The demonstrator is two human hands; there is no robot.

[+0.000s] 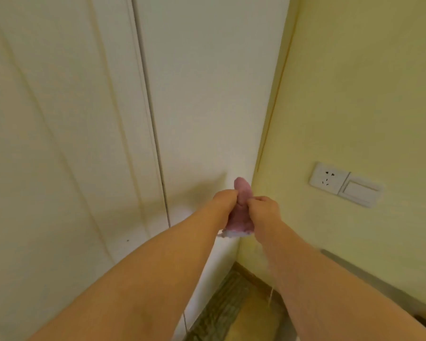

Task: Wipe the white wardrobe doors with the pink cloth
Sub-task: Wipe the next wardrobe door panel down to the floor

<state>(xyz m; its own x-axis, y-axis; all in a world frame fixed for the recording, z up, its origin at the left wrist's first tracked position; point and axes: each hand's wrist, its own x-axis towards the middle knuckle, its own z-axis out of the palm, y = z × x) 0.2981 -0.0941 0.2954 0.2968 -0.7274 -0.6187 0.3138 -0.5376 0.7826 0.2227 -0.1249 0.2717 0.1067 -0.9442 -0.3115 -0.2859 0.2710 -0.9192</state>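
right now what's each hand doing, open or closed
Left hand: closed, pinching the pink cloth.
Right hand: closed, pinching the same cloth.

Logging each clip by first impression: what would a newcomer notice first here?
At the centre, the left hand and right hand pinch a bunched pink cloth between them, in front of the white wardrobe doors that fill the left and middle. On the yellow wall to the right sits a white socket beside a switch.
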